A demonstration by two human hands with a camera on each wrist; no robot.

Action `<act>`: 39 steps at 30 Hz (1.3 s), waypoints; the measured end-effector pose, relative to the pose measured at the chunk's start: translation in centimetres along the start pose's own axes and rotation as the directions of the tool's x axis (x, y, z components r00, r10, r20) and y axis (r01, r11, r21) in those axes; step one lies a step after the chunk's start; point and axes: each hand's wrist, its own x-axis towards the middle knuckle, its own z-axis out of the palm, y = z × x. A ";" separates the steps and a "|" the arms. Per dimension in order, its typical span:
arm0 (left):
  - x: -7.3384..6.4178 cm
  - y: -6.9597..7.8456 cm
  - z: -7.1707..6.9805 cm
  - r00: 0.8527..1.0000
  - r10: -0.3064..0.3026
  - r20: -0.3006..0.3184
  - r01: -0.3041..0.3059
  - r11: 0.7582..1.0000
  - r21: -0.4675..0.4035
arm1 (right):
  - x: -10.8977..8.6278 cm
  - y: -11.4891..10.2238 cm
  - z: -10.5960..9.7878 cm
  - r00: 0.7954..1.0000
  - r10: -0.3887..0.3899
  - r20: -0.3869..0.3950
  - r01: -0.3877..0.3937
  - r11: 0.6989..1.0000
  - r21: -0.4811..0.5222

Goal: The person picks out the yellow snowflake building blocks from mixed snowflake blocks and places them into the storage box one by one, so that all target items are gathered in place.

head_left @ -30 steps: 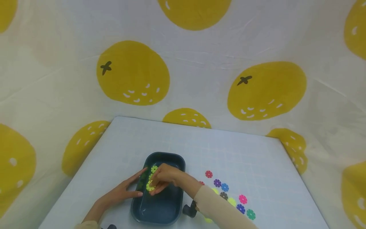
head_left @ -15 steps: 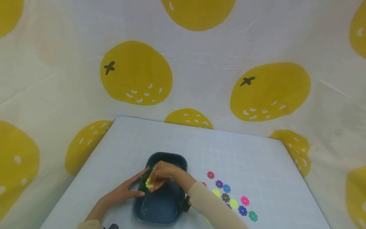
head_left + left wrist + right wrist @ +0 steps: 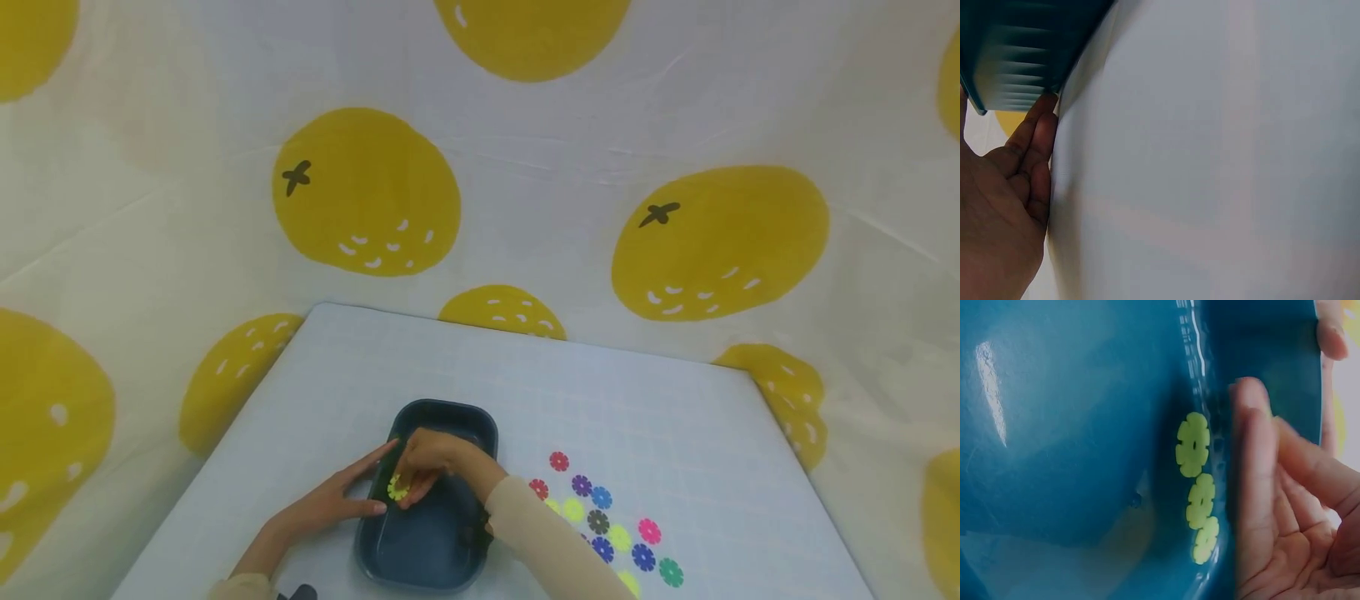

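Note:
My right hand (image 3: 427, 467) reaches into the dark blue tray (image 3: 420, 575) and pinches a yellow-green interlocking disc (image 3: 397, 488), notched round its edge like a flower. In the right wrist view its fingers nearly cover that disc. Beside those fingers, three more yellow-green discs (image 3: 1192, 445) stand in a row along the foot of the tray's wall. My left hand (image 3: 318, 504) rests at the tray's left side, index finger and thumb spread along the rim. The left wrist view shows its fingers (image 3: 1041, 134) touching the ribbed outside of the tray.
Right of the tray, loose discs lie scattered on the white table (image 3: 600, 400): a pink disc (image 3: 649, 531), a green disc (image 3: 671, 572), a black disc (image 3: 598, 522), and several red, purple, blue and yellow ones. A fruit-print cloth (image 3: 540, 225) hangs behind.
The pinched disc has shifted slightly toward the tray's left wall with my right hand. Discs seen behind that hand earlier are now hidden by it. My left hand stays on the rim.

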 end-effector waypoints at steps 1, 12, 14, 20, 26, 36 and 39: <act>0.0 0.0 0.0 1.000 0.000 0.002 0.000 1.000 -0.002 | 0.0 0.1 0.0 1.000 -0.003 -0.005 0.003 1.000 -0.022; 0.0 0.3 0.0 1.000 0.007 0.006 -0.007 1.000 -0.003 | 0.3 0.2 0.4 0.999 0.008 0.046 -0.005 0.998 -0.056; 0.0 0.2 0.0 1.000 0.018 0.008 -0.018 1.000 -0.001 | 0.3 0.1 0.7 0.999 0.000 0.037 0.003 0.996 -0.089; -0.1 0.2 -0.1 0.999 0.042 0.012 -0.042 0.999 -0.011 | 0.3 0.1 1.8 0.999 -0.008 -0.046 -0.001 0.981 -0.195; -0.2 0.3 0.0 0.999 0.043 0.010 -0.043 0.999 -0.017 | 0.0 -0.2 2.6 0.989 -0.014 -0.146 -0.028 0.959 -0.281; 0.0 0.1 0.1 0.998 0.054 0.015 -0.054 0.998 -0.016 | -0.9 -0.6 2.6 0.973 -0.053 -0.225 -0.029 0.938 -0.346; -0.1 0.0 0.1 0.999 0.044 0.011 -0.043 0.999 -0.012 | -1.3 -0.8 2.4 0.972 -0.079 -0.219 -0.001 0.939 -0.343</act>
